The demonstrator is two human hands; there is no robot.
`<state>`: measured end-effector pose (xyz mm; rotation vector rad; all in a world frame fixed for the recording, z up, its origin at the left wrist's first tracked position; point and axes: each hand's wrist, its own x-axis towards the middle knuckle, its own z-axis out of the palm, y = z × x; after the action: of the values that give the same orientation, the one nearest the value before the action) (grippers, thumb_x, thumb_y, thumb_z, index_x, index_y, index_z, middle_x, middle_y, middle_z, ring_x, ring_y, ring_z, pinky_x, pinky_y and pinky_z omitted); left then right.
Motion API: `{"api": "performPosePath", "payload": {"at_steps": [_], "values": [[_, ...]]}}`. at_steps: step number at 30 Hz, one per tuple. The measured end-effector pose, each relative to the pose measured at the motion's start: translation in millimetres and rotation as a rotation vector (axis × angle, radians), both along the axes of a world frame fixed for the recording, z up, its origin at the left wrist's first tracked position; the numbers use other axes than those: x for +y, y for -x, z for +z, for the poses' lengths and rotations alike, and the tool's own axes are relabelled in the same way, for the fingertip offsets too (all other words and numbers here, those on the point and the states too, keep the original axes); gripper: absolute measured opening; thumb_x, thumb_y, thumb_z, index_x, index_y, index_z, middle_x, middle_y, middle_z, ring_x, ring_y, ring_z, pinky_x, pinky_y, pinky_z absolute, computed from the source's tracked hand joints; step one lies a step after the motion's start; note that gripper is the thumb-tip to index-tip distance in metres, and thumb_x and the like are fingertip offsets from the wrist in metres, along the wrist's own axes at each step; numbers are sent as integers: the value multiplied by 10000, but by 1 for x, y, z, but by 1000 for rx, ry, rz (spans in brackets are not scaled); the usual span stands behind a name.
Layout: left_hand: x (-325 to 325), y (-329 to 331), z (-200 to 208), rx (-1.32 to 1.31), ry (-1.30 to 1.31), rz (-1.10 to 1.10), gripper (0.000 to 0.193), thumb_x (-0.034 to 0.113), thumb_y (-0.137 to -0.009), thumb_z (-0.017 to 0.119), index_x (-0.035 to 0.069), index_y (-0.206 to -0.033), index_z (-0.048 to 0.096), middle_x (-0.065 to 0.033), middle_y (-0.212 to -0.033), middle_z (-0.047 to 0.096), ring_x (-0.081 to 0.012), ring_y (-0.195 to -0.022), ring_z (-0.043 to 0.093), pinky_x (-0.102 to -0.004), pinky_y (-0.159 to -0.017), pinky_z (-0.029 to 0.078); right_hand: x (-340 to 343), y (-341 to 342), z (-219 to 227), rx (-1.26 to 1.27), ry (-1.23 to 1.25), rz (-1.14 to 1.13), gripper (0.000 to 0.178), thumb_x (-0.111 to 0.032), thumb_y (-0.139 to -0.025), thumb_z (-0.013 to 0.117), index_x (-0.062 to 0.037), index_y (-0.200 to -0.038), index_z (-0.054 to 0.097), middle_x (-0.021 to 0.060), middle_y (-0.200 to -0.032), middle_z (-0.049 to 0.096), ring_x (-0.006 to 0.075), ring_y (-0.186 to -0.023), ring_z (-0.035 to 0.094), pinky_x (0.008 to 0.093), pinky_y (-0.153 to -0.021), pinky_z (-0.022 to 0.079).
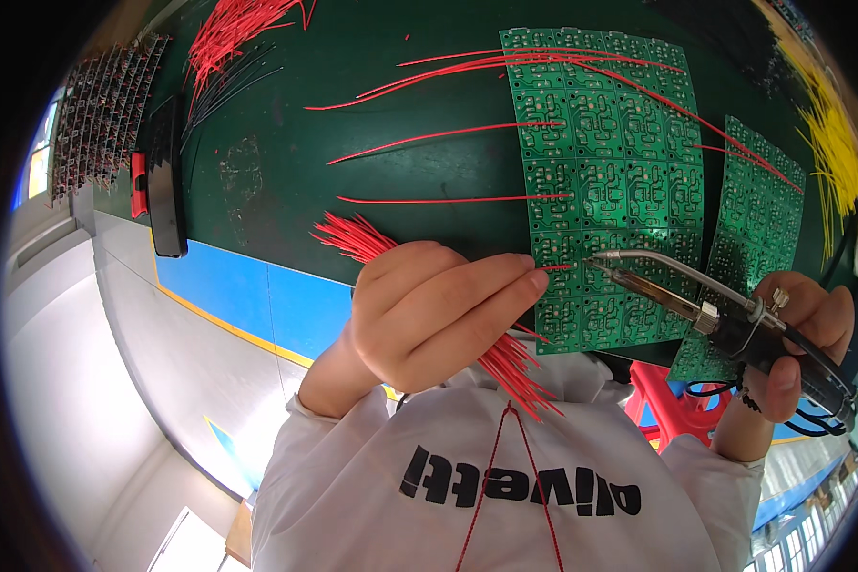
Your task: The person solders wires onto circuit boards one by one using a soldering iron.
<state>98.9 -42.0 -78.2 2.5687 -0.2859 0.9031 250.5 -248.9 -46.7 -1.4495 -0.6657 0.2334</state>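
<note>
- From my distant seat I see the green circuit panel (615, 205), thin, flat and near-rectangular, its face a repeated grid of pale tracks and shiny solder dots; it lies on the smooth, scuffed dark green tabletop (286, 191), in front of the person.
- A second green panel (758, 224) lies to its right, slightly turned, of the same finely patterned surface.
- Thin, glossy red wires (429, 200) stretch leftward off the first panel, some straight, some gently bowed; one long strand slants across to the second panel.
- At upper left I see a tangled red wire heap (229, 43), with thin black wires (234, 95) beside it; at far right hang bright yellow wires (834, 162).
- The left hand (439, 305) is bent at the wrist, back upward, fingers narrowed to a pinch on one short red wire (558, 268) at the first panel's left edge.
- A stiff red wire bundle (515, 372) passes under that palm and fans out at both ends; I cannot tell how the hidden fingers hold it.
- The right hand (801, 329) curls around the soldering iron (677, 300), thumb below, pointing its slim metal tip leftward, close to the pinched wire's end; I cannot tell whether they touch.
- A curved metal tube (691, 270) runs along the iron, clamped to it.
</note>
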Motion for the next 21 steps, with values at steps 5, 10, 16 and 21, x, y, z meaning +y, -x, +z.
{"api": "performPosePath", "payload": {"at_steps": [5, 10, 16, 21], "values": [[1, -1, 0, -9, -6, 2, 140, 91, -647, 654, 34, -771, 622, -65, -763, 604, -136, -483, 469, -226, -418, 345, -3, -5, -3, -153, 25, 71, 471, -312, -617, 734, -110, -692, 316, -2, -541, 364, 81, -467, 284, 222, -433, 206], [2, -1, 0, -17, 2, -25, 145, 99, -655, 636, 16, -773, 618, -78, -752, 602, -135, -476, 473, -224, -404, 337, 2, -2, -7, -166, -75, 43, 440, -287, -638, 715, -108, -691, 316, -2, -524, 365, 80, -447, 280, 231, -411, 201], [3, -2, -3, -24, 27, -24, 145, 94, -662, 630, 7, -776, 614, -91, -749, 600, -136, -469, 473, -224, -395, 333, 4, -1, -6, -150, -68, 79, 416, -263, -654, 700, -104, -685, 317, -6, -489, 355, 85, -423, 273, 237, -394, 196], [1, -1, 0, -11, 16, -23, 143, 95, -660, 634, 12, -776, 615, -85, -750, 601, -135, -473, 475, -223, -399, 335, 2, -3, -5, -169, -61, 119, 406, -246, -657, 696, -99, -680, 318, -7, -481, 354, 85, -405, 274, 239, -372, 183]]}}
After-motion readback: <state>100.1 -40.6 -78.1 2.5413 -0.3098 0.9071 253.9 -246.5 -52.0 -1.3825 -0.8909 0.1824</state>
